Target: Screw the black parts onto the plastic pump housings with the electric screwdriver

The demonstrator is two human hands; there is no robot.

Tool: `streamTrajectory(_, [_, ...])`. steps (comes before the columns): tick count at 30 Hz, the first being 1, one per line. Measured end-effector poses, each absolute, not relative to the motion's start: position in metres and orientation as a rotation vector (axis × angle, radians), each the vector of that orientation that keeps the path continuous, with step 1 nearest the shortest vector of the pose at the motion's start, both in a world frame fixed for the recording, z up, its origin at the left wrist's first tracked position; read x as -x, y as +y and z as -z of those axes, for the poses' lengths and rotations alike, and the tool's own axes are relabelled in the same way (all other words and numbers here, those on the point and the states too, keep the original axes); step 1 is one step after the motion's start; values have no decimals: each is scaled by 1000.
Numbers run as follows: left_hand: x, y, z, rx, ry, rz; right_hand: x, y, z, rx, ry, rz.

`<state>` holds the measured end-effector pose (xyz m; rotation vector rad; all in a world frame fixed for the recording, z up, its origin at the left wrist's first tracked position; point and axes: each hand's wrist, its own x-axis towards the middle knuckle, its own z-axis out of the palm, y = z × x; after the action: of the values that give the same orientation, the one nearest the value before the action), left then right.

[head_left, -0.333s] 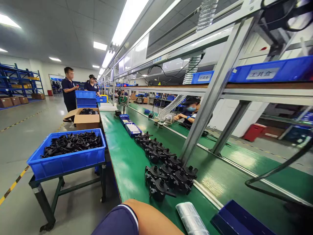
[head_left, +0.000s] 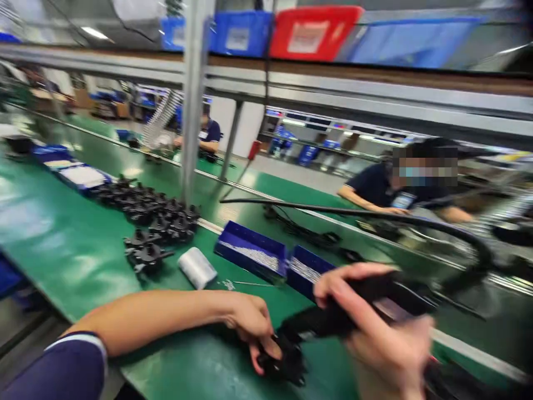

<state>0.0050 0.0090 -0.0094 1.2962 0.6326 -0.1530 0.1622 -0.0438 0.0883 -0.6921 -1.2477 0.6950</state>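
My left hand (head_left: pixel 252 322) is closed on a black moulded plastic part (head_left: pixel 289 364), low over the green bench. My right hand (head_left: pixel 387 333), smeared by motion, is wrapped round a black power screwdriver (head_left: pixel 320 322). Its nose points down and left and meets the part, or nearly so; blur hides the exact contact. Beyond my hands stand two dark blue bins, one bin (head_left: pixel 250 266) and a second bin (head_left: pixel 302 286), holding small pale metal pieces like screws. Similar black assemblies (head_left: pixel 147 253) stand in rows to the left.
A roll of clear wrap (head_left: pixel 197 268) lies beside the bins, near a thin metal rod (head_left: pixel 254 284). A black cable (head_left: pixel 333 208) arcs across the bench (head_left: pixel 175 361). A metal post (head_left: pixel 192 111) rises behind. Opposite, a co-worker (head_left: pixel 370 186) leans over the other bench.
My view has swung right and down from the aisle to the bench. Both hands, the black part and the screwdriver now show; before, only my left arm was in sight.
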Motion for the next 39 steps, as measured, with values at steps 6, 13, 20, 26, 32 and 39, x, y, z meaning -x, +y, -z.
streamTrajectory(6, [10, 21, 18, -1226, 713, 219, -161, -39, -87, 637, -1240, -769])
streamTrajectory(13, [8, 16, 10, -1213, 706, 227, -155, -42, -88, 672, -1280, -778])
streamTrajectory(20, [8, 16, 8, -1253, 707, 229, -145, -46, -89, 782, -1275, -683])
streamTrajectory(26, [10, 13, 3, -1269, 724, 191, -144, -42, -87, 668, -1294, -797])
streamTrajectory(32, [13, 8, -11, -1404, 704, 156, -141, -45, -85, 630, -1348, -862])
streamTrajectory(39, [29, 13, -42, -1996, 965, 174, -155, -54, -98, 595, -1216, -674])
